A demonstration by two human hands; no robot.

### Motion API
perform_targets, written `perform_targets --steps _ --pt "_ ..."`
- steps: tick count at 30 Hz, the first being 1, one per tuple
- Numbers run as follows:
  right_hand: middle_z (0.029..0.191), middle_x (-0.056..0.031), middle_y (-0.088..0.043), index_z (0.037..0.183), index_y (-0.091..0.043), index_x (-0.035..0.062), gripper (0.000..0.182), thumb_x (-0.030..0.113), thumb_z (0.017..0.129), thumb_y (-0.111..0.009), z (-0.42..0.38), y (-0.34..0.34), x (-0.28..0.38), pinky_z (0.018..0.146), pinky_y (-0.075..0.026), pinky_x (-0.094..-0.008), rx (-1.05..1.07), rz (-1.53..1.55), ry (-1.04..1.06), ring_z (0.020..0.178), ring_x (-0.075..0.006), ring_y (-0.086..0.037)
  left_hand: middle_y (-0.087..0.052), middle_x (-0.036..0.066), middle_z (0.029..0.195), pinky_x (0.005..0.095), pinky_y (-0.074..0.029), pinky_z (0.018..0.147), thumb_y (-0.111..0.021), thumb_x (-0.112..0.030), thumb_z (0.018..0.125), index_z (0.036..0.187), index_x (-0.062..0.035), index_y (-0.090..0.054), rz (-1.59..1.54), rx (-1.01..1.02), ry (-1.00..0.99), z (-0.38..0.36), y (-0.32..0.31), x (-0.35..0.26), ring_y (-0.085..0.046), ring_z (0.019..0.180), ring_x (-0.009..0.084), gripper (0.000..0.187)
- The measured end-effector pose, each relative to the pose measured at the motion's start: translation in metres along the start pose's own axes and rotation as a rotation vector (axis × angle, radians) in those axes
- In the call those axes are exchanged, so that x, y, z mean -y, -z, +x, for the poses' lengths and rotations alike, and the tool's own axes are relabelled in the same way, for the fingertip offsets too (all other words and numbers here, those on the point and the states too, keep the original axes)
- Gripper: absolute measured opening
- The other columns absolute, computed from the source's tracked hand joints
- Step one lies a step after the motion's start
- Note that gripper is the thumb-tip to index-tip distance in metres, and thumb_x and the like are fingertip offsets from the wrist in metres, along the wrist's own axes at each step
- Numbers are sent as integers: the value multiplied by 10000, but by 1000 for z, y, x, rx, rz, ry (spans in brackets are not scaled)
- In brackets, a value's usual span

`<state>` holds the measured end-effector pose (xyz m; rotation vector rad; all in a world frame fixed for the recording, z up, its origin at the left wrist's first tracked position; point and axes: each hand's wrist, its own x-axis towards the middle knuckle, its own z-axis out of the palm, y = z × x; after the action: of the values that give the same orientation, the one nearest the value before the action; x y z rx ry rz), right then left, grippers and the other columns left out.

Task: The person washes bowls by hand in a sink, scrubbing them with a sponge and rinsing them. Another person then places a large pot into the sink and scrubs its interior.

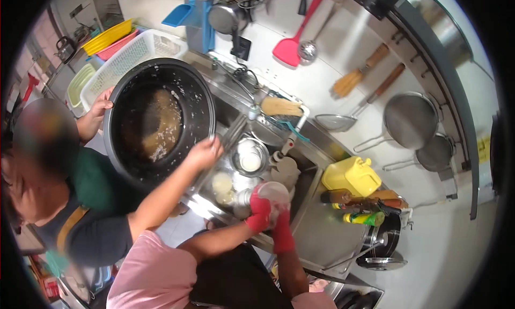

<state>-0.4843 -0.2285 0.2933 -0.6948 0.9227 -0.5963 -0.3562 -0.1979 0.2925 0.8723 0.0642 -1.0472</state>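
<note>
Over the sink edge, my left hand in a red glove is closed on the side of a round, clear-looking container. My right hand, also red-gloved, grips that container from the other side; its fingers are partly hidden. Just beyond stands a metal bowl with a round white thing inside. Pale, round dishes lie on the wet metal surface to the left. Off-white pieces of dishware are stacked in the sink basin, close to the container.
At left, a co-worker's hands hold a large black pot with brownish liquid and white bits. A yellow jug and several bottles stand right of the sink. Strainers and a red spatula hang on the wall.
</note>
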Motion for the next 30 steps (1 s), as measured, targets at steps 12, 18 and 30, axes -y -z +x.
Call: perform_targets --steps 12,18,30 --pt "976 -108 -629 1201 -527 46 362 137 858 -599 -2 -6 55 571 -536 -335 96 -247 -311 889 -212 -624 -658 139 1062 303 -564 725 -571 88 806 1236 10 -558 172 -346 -319 -16 -25 30 -663 866 226 438" --pt "1341 -119 -542 1481 -347 59 608 242 948 -575 3 7 86 786 -515 -365 209 -679 18 1132 -231 -566 -640 116 1066 302 -554 780 -550 122 812 1252 19 -546 482 -81 -152 -40 -37 -12 -638 903 167 452" --pt "1201 -107 -616 1322 -515 26 532 449 1007 -451 17 -5 109 837 -528 -337 634 200 -167 1090 -205 -603 -646 146 1075 206 -513 414 -559 -303 958 1285 -101 -527 -26 206 737 -19 35 37 -642 787 232 386"
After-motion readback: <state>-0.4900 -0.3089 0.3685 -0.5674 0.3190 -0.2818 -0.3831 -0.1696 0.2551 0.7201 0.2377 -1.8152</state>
